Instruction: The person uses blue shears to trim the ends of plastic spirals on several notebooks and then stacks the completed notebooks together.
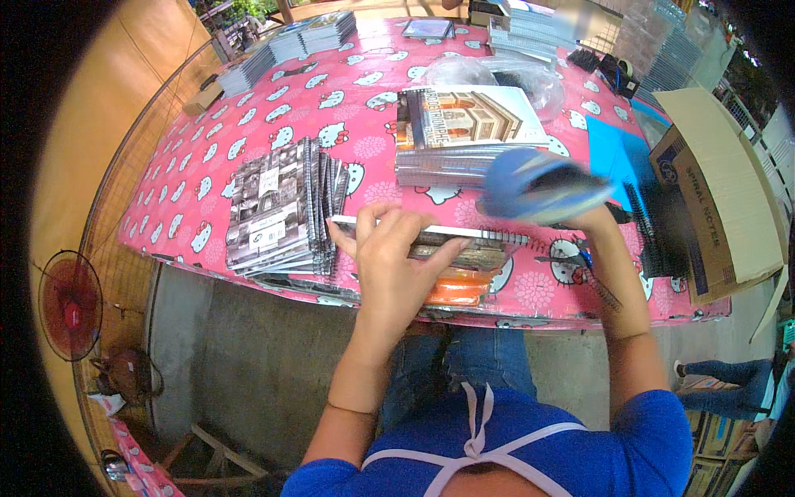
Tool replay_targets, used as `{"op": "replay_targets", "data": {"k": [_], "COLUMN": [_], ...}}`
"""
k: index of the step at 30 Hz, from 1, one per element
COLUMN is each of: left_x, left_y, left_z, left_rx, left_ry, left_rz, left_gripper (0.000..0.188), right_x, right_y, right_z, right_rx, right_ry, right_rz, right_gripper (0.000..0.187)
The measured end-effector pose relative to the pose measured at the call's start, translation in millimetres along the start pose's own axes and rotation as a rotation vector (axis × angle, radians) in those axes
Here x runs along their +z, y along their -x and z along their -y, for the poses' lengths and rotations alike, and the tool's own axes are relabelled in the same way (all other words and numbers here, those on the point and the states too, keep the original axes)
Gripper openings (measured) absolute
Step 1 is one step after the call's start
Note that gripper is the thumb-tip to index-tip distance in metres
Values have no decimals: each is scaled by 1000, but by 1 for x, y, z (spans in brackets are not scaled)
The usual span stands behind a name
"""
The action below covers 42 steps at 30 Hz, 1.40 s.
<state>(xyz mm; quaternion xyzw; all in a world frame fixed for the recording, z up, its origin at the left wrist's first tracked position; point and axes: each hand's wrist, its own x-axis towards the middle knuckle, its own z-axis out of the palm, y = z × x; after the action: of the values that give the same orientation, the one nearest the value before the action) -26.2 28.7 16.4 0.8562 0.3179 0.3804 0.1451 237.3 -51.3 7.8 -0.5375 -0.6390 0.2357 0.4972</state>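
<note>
My left hand grips a spiral notebook standing nearly on edge at the front of the table, its fingers over the top and its thumb across the near face. An orange-covered item lies below it. My right hand holds a blue and white object, smeared by motion and too blurred to name, with a dark hollow in it. That object hides most of the fingers. Left of my left hand lies a stack of black-and-white spiral notebooks. Beyond both hands stands a taller notebook stack with a building on its cover.
A pink patterned cloth covers the table. On the right stand an open cardboard box and black spiral bindings. A dark pointed tool lies near my right wrist. More stacks and clear plastic are farther back.
</note>
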Motion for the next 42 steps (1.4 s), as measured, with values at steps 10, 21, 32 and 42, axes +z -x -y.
{"op": "replay_targets", "data": {"k": [10,21,32,42], "left_x": [9,13,15,16], "left_y": [-11,-13,-9,-3], "left_z": [9,10,10,13], "left_rx": [1,21,36,112], "left_ry": [26,67,76,40], "left_rz": [-29,-85,-139,-149], "left_gripper": [39,27,27,27], "right_x": [7,53,57,48], "right_y": [7,-5,-6,-7], "right_z": [-7,94,88,85], "right_rx": [123,126,76,57], "right_ry": [728,525,510,572], "right_rz": [6,-31,-29,161], "right_gripper": [36,19,18,18]}}
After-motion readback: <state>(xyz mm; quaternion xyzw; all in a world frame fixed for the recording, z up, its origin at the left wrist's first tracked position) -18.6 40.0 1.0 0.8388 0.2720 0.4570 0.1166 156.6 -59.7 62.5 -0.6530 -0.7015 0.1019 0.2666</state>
